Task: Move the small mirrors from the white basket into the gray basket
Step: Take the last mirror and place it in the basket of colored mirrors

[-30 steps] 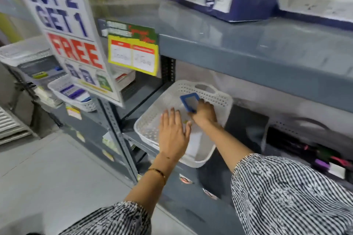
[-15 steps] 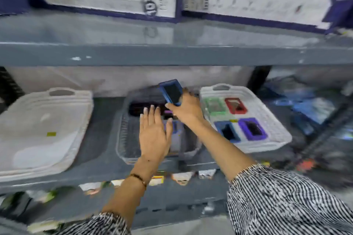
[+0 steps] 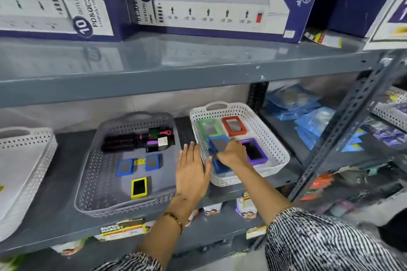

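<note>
The white basket (image 3: 273, 138) stands on the shelf to the right of the gray basket (image 3: 97, 174). It holds a green mirror (image 3: 210, 127), a red mirror (image 3: 234, 126), a purple mirror (image 3: 255, 151) and a blue mirror (image 3: 220, 167) at its front left. My right hand (image 3: 233, 153) is inside the white basket, shut on a blue-framed mirror (image 3: 218, 143). My left hand (image 3: 191, 169) hovers flat with fingers apart over the gray basket's right rim. Two blue mirrors (image 3: 125, 167) (image 3: 153, 161) and a yellow mirror (image 3: 139, 187) lie in the gray basket.
Brushes and combs (image 3: 141, 139) fill the gray basket's back. Another white basket (image 3: 24, 174) stands at the far left. Power-strip boxes (image 3: 220, 9) sit on the shelf above. Blue packets (image 3: 308, 116) lie to the right, behind a slanted metal upright (image 3: 343, 121).
The view swung right from the far-left white basket to the two baskets. My right hand carried the blue mirror rightward and lowered it into the white basket; my left hand followed.
</note>
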Motion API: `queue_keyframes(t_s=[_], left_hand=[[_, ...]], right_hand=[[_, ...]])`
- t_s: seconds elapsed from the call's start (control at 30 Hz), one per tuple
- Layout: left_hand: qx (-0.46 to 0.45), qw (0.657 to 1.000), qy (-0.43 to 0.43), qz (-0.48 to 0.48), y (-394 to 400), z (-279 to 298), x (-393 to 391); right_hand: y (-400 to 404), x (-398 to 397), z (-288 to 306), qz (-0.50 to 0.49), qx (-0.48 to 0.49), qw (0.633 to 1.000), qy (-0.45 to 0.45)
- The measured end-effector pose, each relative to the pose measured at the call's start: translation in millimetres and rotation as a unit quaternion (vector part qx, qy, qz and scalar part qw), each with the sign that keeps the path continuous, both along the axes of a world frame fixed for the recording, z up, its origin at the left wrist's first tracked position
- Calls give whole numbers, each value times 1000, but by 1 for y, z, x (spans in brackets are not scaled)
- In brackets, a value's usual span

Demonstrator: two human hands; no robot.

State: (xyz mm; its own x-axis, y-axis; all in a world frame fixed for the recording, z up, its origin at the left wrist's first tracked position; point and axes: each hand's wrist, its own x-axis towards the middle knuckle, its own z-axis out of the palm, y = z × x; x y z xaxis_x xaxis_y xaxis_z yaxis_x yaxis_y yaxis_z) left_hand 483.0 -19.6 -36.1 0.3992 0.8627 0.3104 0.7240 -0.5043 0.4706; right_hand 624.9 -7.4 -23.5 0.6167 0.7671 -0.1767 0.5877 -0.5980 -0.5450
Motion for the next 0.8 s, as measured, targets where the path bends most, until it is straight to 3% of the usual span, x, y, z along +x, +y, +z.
queue_keyframes(t_s=[0.5, 0.8], left_hand=[[-25, 999, 38, -16, 23, -5, 12], [-10, 997, 79, 8, 16, -11, 8]], right_hand=[[6, 10, -18, 46, -151, 987, -23], [4, 12, -13, 28, -81, 996, -24]])
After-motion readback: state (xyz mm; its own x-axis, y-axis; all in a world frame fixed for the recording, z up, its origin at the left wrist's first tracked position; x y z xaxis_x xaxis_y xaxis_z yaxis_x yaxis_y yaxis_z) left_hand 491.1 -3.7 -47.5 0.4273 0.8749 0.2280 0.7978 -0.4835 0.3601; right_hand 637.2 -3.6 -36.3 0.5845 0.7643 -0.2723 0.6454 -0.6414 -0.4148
